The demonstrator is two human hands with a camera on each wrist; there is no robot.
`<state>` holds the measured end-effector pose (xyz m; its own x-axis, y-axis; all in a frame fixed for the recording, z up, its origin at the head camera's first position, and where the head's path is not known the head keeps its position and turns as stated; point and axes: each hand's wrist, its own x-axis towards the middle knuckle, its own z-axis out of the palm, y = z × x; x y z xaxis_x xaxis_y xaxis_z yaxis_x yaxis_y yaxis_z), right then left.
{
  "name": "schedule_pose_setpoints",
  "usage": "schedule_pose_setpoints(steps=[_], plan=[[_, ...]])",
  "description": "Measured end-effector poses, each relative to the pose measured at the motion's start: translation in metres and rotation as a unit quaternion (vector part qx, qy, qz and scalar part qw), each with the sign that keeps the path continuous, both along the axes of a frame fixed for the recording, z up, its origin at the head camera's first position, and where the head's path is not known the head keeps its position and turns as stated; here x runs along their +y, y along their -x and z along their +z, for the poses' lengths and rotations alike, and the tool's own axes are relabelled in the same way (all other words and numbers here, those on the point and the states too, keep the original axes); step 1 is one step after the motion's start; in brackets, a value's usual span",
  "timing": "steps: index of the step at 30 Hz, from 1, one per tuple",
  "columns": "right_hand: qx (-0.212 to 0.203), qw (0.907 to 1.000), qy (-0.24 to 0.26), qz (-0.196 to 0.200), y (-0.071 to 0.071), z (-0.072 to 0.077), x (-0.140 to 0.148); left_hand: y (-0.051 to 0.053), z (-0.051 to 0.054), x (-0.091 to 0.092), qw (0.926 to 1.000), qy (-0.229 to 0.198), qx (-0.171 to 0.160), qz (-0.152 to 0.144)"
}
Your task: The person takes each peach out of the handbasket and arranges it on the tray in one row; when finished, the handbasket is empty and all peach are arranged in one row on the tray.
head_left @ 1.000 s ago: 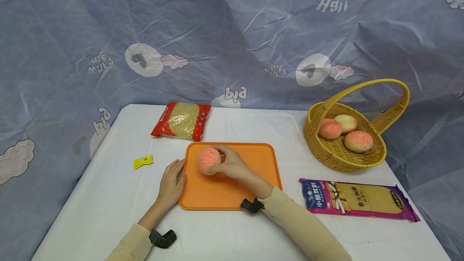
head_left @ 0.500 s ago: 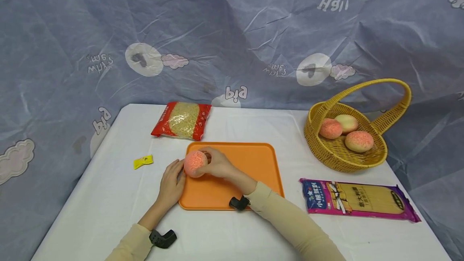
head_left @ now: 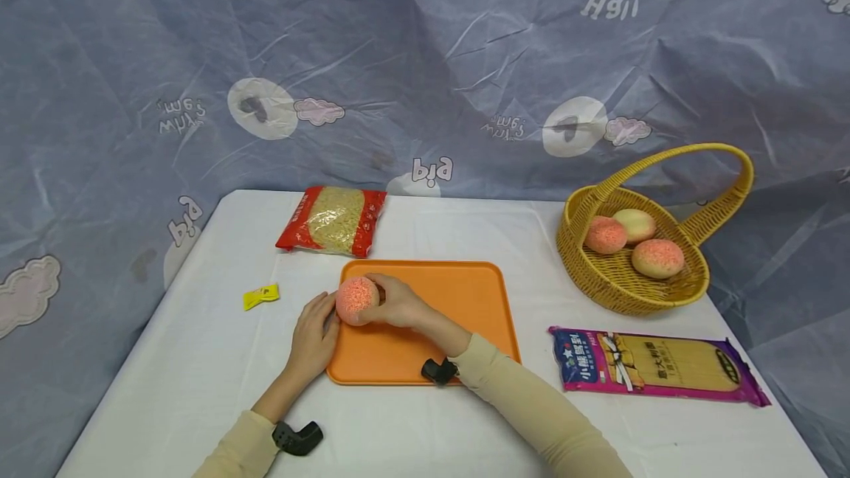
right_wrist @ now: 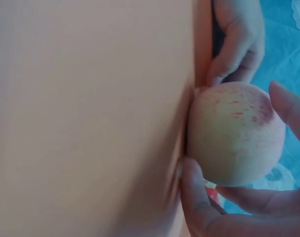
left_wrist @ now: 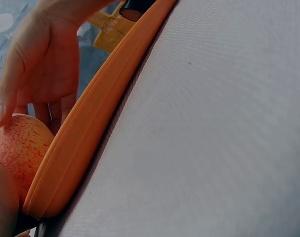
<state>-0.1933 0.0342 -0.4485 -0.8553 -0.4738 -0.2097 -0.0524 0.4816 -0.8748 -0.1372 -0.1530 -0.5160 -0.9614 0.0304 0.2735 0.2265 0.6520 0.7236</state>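
Right hand (head_left: 401, 305) on a peach (head_left: 355, 301) at the left side of an orange tray (head_left: 458, 293); the fingers pinch the fruit lightly about its sides, and the peach lies just beside the left hand (head_left: 314, 334); the latter is set at the tray's left rim, and whether its fingers clasp the rim or merely rest against it cannot be told.

The likeliest fault is a roll: the peach is round and sits close to the low rim, so an uneven release could send it across the tray or over the edge; a further push to the left would probably press it into the left hand; the tray itself might slip or tip if pushed while poorly steadied.

Surroundings, on the white counter (head_left: 465, 426): a red packet (head_left: 335, 221) beyond the tray; a small yellow packet (head_left: 261, 296) to its left; a purple noodle packet (head_left: 657, 366) to its right; behind the last, a wicker basket (head_left: 572, 257) with two reddish fruits (head_left: 657, 259) and one pale fruit (head_left: 635, 226).

Obstacles: the left hand bounds the peach on the left; the right sleeve (head_left: 531, 400) crosses the tray's near right corner; the basket's handle (head_left: 664, 155) arches above its contents and would narrow a reach from overhead.
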Motion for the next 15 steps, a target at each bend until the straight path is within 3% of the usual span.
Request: schedule_pose_setpoints(steps=[7, 15], plan=[[0.009, 0.9999, -0.001, -0.009, -0.012, 0.018, 0.024, -0.001, 0.0, 0.0, 0.9999, 0.005, 0.01, 0.0], [0.014, 0.9957, 0.08, -0.045, -0.05, 0.046, 0.086, 0.0, -0.001, 0.0, 0.9995, 0.007, 0.029, -0.001]])
